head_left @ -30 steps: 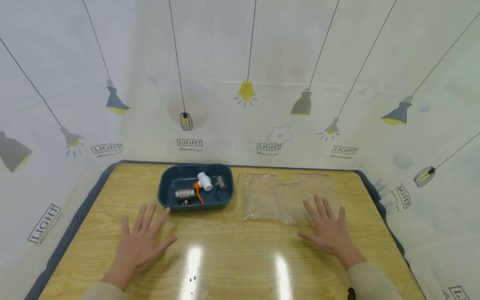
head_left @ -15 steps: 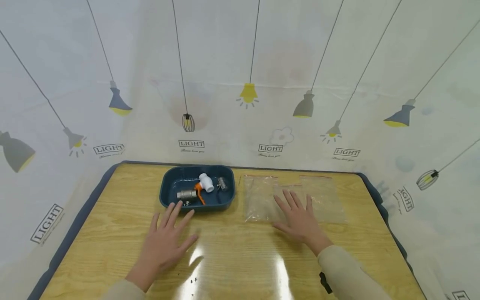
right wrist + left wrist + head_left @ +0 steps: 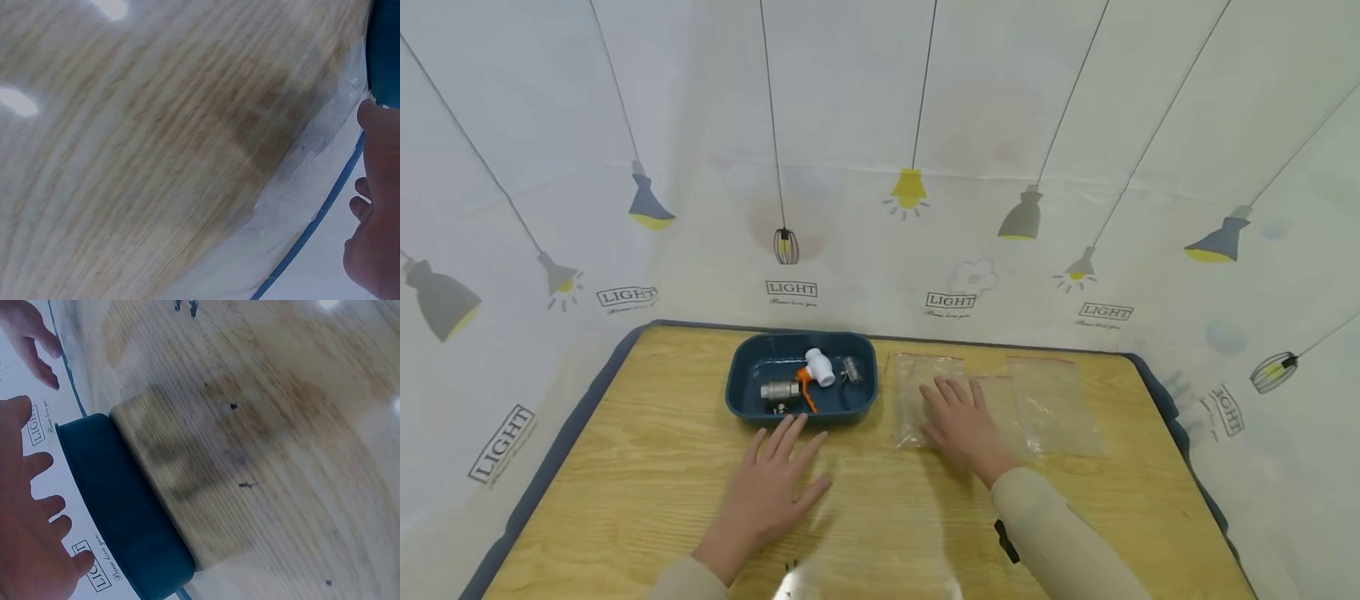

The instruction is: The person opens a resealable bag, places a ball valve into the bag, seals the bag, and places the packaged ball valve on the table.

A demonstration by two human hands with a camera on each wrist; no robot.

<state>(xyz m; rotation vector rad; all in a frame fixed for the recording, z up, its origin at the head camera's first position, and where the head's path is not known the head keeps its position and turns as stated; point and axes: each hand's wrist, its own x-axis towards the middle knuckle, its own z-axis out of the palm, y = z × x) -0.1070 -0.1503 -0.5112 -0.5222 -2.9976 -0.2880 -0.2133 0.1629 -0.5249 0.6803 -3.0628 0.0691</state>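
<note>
My left hand (image 3: 769,487) hovers with spread fingers just in front of a dark blue tray (image 3: 741,408); it holds nothing. Inside the tray are a metal valve (image 3: 780,390), a white plastic valve (image 3: 819,367) with an orange handle (image 3: 806,388), and a smaller metal fitting (image 3: 851,371). My right hand (image 3: 961,423) is over the leftmost clear zip bag (image 3: 912,392), its fingers loosely bent; whether they touch the plastic I cannot tell. To its right lie a smaller clear bag (image 3: 1002,400) and another clear bag (image 3: 1058,404). The left wrist view shows the tray's outer wall (image 3: 125,506) beside the left fingers.
The wooden table (image 3: 625,467) has a dark blue edge (image 3: 550,462) and stands against a pale curtain (image 3: 850,108) printed with lamps. Small dark marks (image 3: 790,567) dot the tabletop near the front.
My right hand has moved left, from the rightmost bag to the leftmost one. My left hand has shifted right, to in front of the tray. The tray's contents and the bags look unmoved.
</note>
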